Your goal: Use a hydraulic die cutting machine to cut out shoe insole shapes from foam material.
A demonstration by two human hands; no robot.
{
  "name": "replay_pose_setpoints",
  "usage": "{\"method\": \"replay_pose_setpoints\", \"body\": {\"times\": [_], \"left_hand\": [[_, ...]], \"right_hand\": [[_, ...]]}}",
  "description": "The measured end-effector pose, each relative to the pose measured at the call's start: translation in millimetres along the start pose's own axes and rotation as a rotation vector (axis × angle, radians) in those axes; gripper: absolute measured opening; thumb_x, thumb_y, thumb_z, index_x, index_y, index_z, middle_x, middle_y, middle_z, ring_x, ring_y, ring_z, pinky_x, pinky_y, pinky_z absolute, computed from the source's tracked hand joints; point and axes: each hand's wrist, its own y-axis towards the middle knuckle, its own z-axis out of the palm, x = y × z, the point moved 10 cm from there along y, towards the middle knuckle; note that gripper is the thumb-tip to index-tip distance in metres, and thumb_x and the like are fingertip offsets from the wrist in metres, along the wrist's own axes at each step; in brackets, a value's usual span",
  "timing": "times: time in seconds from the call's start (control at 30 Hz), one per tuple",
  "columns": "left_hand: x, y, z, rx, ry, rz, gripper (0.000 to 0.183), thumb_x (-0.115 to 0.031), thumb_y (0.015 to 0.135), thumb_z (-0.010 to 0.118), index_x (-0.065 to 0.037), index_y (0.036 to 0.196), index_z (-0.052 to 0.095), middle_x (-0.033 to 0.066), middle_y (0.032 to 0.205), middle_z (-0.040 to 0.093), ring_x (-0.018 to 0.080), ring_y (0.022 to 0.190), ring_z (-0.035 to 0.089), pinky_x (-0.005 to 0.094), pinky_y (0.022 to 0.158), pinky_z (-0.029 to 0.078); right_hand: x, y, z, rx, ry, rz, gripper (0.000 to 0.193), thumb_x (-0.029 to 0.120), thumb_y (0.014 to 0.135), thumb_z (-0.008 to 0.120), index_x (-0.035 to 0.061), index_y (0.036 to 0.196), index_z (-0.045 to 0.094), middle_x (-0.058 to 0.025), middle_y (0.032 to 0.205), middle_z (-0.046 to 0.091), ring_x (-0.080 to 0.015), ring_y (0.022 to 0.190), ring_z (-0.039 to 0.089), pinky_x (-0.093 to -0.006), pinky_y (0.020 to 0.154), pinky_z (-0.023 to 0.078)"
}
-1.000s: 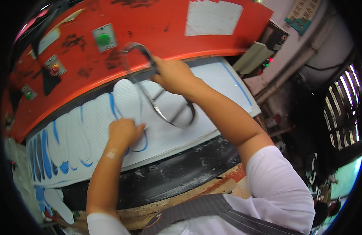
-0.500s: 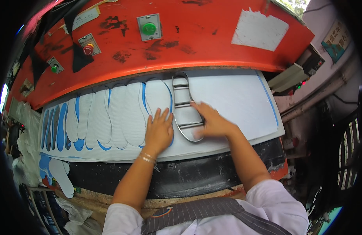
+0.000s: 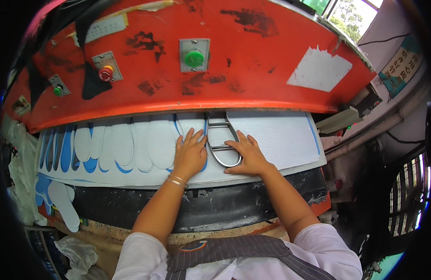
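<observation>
evidently, the step in hand is the placing of the die (image 3: 220,148) on the white sheet (image 3: 281,140); it is laid flat, its far end hidden by the red press (image 3: 253,95) beyond it. its right rim is touched by the right hand (image 3: 252,157), fingers and thumb spread; whether the rim is gripped cannot be told. just left of the die, the left hand (image 3: 191,157) is laid, fingers apart, at the end of the row of soles (image 3: 158,144). for the next move, a straight die, kept off the cut outline, would seem called for.
</observation>
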Motion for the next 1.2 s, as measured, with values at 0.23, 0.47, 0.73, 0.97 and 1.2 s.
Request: {"method": "replay_pose_setpoints", "body": {"times": [0.23, 0.47, 0.73, 0.97, 1.2], "left_hand": [[140.0, -29.9, -187.8, -0.921, -0.336, -0.183, 0.031, -0.007, 0.089, 0.061, -0.004, 0.120, 0.061, 0.0108, 0.125, 0.057, 0.0214, 0.109, 0.056, 0.0340, 0.096, 0.044], [264.1, -58.6, -405.4, -1.470, 0.057, -0.428, 0.066, -0.036, 0.100, 0.040, 0.006, 0.146, 0.019, 0.0274, 0.151, 0.021, 0.0384, 0.141, 0.020, 0.0428, 0.115, 0.017], [269.7, -36.8, -369.2, -1.265, 0.106, -0.279, 0.069, -0.030, 0.094, 0.058, 0.008, 0.143, 0.027, 0.0269, 0.149, 0.027, 0.0361, 0.138, 0.028, 0.0434, 0.115, 0.021], [13.0, -45.4, -157.7, -0.083, -0.185, -0.119, 0.024, -0.020, 0.090, 0.061, 0.001, 0.100, 0.069, 0.0187, 0.094, 0.068, 0.0348, 0.086, 0.064, 0.0390, 0.079, 0.051], [-90.3, -62.0, -70.3, 0.223, 0.077, 0.042, 0.031, -0.021, 0.087, 0.060, 0.000, 0.110, 0.063, 0.0189, 0.103, 0.061, 0.0341, 0.100, 0.057, 0.0448, 0.087, 0.045]], "right_hand": [[53.8, 13.6, -99.6, -0.287, 0.198, 0.006, 0.091, 0.042, 0.073, 0.079, 0.0073, 0.144, 0.033, -0.0257, 0.137, 0.043, -0.0379, 0.130, 0.041, -0.0450, 0.105, 0.035], [148.7, 111.4, -211.5, -0.730, 0.202, -0.119, 0.037, 0.029, 0.082, 0.073, 0.0080, 0.105, 0.053, -0.0056, 0.073, 0.063, -0.0224, 0.063, 0.063, -0.0346, 0.054, 0.047], [93.3, 79.4, -123.0, -0.370, 0.452, 0.242, 0.024, 0.027, 0.083, 0.071, 0.0077, 0.090, 0.059, -0.0125, 0.074, 0.063, -0.0256, 0.067, 0.065, -0.0358, 0.057, 0.050], [89.2, -7.4, -36.5, 0.202, 0.225, -0.049, 0.067, 0.046, 0.067, 0.076, 0.0046, 0.115, 0.056, -0.0144, 0.107, 0.060, -0.0339, 0.105, 0.057, -0.0447, 0.087, 0.045], [72.1, -45.2, -43.8, -0.066, -0.104, 0.031, 0.044, 0.023, 0.056, 0.082, 0.0068, 0.093, 0.065, -0.0087, 0.099, 0.059, -0.0262, 0.102, 0.055, -0.0388, 0.086, 0.044]]}}
